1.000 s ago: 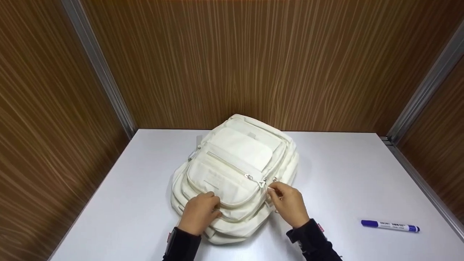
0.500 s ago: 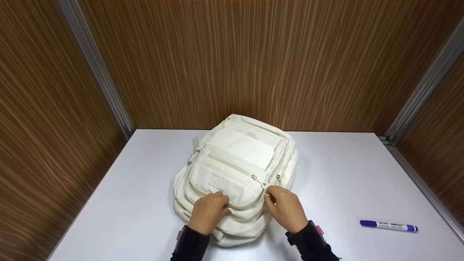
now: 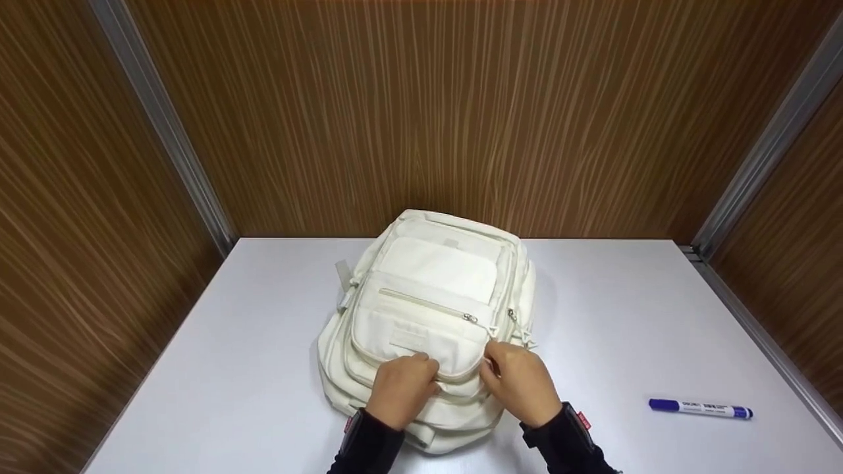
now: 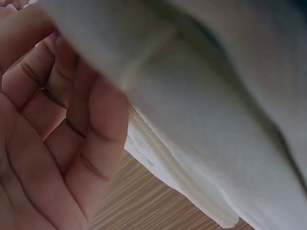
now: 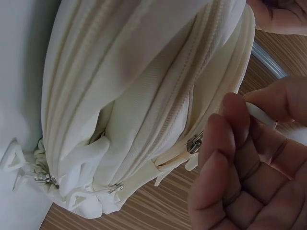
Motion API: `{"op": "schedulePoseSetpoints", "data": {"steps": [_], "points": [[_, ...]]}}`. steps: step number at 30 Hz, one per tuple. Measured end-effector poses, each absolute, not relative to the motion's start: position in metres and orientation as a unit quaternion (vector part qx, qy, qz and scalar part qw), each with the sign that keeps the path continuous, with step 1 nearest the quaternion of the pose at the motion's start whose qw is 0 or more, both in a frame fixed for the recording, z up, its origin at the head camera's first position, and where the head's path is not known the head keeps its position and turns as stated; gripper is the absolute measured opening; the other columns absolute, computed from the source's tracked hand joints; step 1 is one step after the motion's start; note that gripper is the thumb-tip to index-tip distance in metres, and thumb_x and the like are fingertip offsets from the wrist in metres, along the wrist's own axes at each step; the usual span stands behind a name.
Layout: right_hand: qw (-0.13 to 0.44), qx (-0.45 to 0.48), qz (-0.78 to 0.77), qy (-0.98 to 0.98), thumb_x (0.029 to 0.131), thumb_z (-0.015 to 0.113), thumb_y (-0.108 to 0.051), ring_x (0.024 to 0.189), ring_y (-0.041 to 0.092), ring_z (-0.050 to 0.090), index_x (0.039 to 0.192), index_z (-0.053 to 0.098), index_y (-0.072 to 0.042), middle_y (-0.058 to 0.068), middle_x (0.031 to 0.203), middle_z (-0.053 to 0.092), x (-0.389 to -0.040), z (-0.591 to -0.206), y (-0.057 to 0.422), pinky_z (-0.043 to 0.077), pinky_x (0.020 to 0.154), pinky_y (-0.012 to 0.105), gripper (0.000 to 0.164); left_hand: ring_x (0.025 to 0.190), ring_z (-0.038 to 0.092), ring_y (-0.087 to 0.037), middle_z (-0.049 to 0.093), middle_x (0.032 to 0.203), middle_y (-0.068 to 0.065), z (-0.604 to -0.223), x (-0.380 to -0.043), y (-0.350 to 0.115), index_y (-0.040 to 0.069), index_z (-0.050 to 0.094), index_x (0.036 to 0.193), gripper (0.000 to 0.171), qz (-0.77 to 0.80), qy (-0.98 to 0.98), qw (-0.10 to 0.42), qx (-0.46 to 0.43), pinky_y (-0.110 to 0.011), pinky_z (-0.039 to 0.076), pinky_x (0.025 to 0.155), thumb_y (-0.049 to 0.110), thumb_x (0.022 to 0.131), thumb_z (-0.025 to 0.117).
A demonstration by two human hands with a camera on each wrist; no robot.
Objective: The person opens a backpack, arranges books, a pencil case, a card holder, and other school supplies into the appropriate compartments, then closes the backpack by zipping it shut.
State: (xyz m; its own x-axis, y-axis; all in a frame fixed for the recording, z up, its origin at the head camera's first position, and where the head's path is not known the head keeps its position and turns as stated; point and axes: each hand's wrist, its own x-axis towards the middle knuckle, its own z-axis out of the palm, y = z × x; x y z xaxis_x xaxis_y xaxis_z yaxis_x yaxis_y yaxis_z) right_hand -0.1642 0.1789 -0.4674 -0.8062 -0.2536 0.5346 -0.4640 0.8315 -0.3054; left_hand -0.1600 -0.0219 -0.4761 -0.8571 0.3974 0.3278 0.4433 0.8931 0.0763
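A cream backpack [image 3: 438,266] lies on the white table, its front pockets facing up. My left hand [image 3: 405,390] grips the fabric at the lower edge of its front pocket. Seen from the left wrist, the fingers [image 4: 108,110] press against pale cloth. To the right, my right hand [image 3: 522,382] is at the side of the same pocket. The right wrist view has its thumb and index finger pinching a white zipper pull [image 5: 260,114], near a metal zipper slider [image 5: 194,143]. Other zippers with white triangular pulls [image 5: 76,198] hang at the bag's side.
A blue-and-white marker [image 3: 700,408] lies on the white table [image 3: 250,368] to the right of the bag. Wood-grain panels [image 3: 421,112] with metal corner strips enclose the table at the back and sides.
My left hand has slid right along the front pocket's lower edge. The backpack has turned a little and sits straighter. My right hand has stayed close to the pocket's right side.
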Motion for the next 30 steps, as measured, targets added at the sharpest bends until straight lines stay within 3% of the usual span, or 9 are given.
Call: {"op": "schedulePoseSetpoints", "data": {"steps": [15,30], "points": [[0.182,0.249,0.247,-0.919,0.075,0.068,-0.008,0.052,-0.001,0.033,0.062,0.045,-0.019,-0.018,0.057,0.034,-0.157,-0.462,0.175,0.027,0.05,0.017,0.028,0.049,0.051,-0.012,0.056,0.064,0.007,-0.479,-0.159,-0.004,0.018,0.065,0.07,0.017,-0.044,-0.943,0.233,-0.232,-0.024,0.035,0.043,0.026,0.072,0.08],[0.109,0.265,0.321,-0.903,0.079,0.068,-0.007,0.055,-0.003,0.041,0.069,0.058,-0.019,-0.015,0.06,0.048,-0.159,-0.468,0.181,0.038,0.049,0.016,0.019,0.051,0.051,-0.007,0.059,0.067,0.01,-0.481,-0.15,0.011,0.02,0.069,0.075,0.01,-0.043,-0.929,0.269,-0.25,-0.019,0.037,0.044,0.026,0.078,0.077]]}}
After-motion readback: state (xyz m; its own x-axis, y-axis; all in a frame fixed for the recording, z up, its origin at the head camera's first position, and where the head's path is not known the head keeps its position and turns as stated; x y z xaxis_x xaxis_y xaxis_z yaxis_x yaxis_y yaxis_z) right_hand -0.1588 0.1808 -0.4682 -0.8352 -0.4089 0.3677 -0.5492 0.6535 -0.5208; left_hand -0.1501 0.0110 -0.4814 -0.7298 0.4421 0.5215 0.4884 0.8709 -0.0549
